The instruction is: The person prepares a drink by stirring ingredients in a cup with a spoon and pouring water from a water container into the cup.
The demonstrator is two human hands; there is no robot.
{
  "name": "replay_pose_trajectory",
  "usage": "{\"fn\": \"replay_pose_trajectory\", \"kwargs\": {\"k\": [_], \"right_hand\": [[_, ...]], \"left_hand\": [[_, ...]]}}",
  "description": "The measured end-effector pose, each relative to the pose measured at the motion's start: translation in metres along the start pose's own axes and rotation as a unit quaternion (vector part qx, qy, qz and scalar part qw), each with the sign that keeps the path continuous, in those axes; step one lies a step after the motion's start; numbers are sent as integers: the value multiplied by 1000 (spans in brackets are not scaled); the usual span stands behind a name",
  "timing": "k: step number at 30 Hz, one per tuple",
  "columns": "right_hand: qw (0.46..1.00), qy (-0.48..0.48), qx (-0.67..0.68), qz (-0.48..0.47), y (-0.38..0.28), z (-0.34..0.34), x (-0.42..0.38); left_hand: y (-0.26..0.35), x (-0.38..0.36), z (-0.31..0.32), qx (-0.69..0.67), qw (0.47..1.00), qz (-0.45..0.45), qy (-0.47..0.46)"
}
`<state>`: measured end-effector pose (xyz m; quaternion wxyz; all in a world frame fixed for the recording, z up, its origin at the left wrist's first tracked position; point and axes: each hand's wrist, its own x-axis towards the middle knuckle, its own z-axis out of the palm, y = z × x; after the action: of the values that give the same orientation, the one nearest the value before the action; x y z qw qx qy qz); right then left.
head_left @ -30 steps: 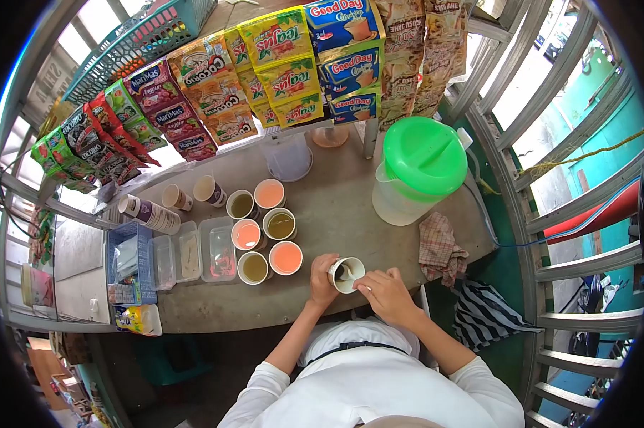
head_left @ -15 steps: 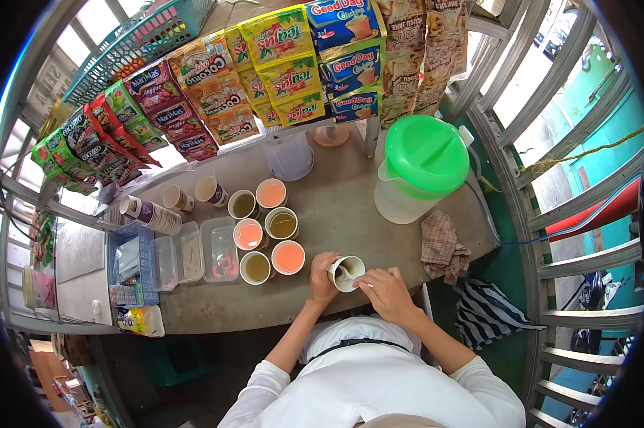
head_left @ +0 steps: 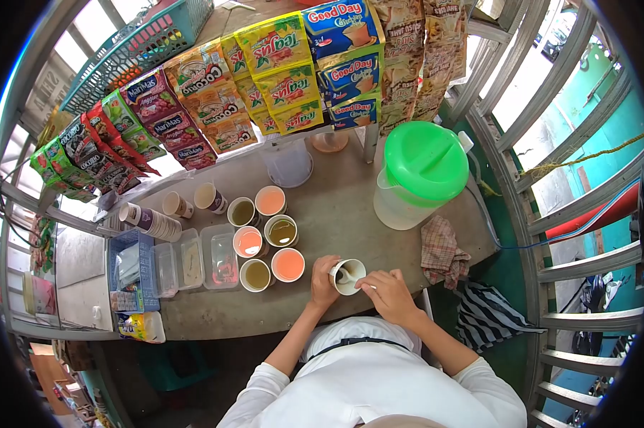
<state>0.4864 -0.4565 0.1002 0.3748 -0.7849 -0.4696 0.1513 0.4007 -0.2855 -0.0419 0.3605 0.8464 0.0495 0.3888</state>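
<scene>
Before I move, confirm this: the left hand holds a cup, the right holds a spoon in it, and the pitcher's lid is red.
Not quite: the head view shows a green lid on the pitcher. The left hand does hold the cup, the right hand the spoon in it.

Long-sleeved plain white top [head_left: 375,385], sleeves pushed up forearms; thin black belt or cord [head_left: 361,341] at waist; white lower garment [head_left: 364,330].

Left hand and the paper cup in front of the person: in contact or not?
Touching. The head view shows the left hand against the side of the paper cup, fingers curled round it, no gap.
</scene>
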Motion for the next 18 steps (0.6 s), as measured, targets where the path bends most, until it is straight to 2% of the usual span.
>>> {"fn": "replay_pose_trajectory", "kwargs": {"k": [4, 7, 10, 11, 13, 16, 18], "right_hand": [[999, -12, -30, -14, 6, 1, 0], [999, 1, 31, 8, 1, -2, 2], [999, -8, -44, -3, 3, 0, 4], [1000, -10, -23, 2, 2, 0, 4], [1000, -14, 20, 13, 0, -2, 5], [999, 23, -42, -6, 1, -2, 7], [1000, 1, -12, -4, 4, -1, 7]], "left_hand": [[-1, 0, 1, -10, 1000, -4, 1], [-4, -1, 4, -37, 999, -21, 20], [-7, -1, 7, -52, 998, -28, 32], [-8, -2, 7, -52, 998, -28, 33], [-5, 1, 4, -43, 999, -24, 11], [-5, 5, 5, -41, 999, -17, 6], [-5, 5, 5, -42, 999, -20, 10]]}}
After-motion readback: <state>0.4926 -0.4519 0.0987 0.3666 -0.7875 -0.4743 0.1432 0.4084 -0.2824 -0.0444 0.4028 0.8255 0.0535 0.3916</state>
